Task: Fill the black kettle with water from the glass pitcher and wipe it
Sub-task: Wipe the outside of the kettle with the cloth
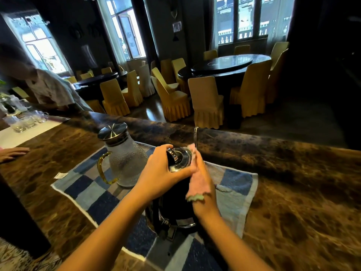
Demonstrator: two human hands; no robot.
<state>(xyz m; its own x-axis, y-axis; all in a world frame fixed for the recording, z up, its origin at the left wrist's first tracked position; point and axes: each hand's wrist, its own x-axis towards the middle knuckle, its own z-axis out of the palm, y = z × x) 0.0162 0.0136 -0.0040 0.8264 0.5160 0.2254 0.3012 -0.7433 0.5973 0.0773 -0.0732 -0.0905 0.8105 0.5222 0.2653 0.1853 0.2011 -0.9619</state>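
Countertop of brown, mottled polished stone point(293, 192) fills the lower half of the frame. It is hard and slick, so I judge that spilled water would run across it fast. A checked blue-and-grey woven mat point(88, 192) lies at lower centre, soft and thick. A hard rub could make it slide or bunch on the smooth stone.

At centre, on the mat, stands the tall black kettle point(175, 202) with its domed chrome lid point(181, 159), on what looks like a chrome-ringed base. Just left of it, also on the mat, sits the dimpled clear glass pitcher point(127, 163), with a ribbed steel cap point(112, 131) and a curved amber handle point(101, 169). It is close to the left forearm, so a swing of that arm could tip it, and glass would not survive the stone.

The left hand point(162, 171) curls over the kettle's top and handle, bracing it. The right hand point(204, 169) lies with its fingers fairly straight along the kettle's right side. It presses a small pink cloth with a scalloped green edge point(197, 184) against the glossy wall, though blur hides finer detail.

Whether the kettle holds water cannot be seen. If it does, a sideways shove while wiping could rock it and slop water out. The smooth wall gives the cloth little grip, so the cloth may slip.
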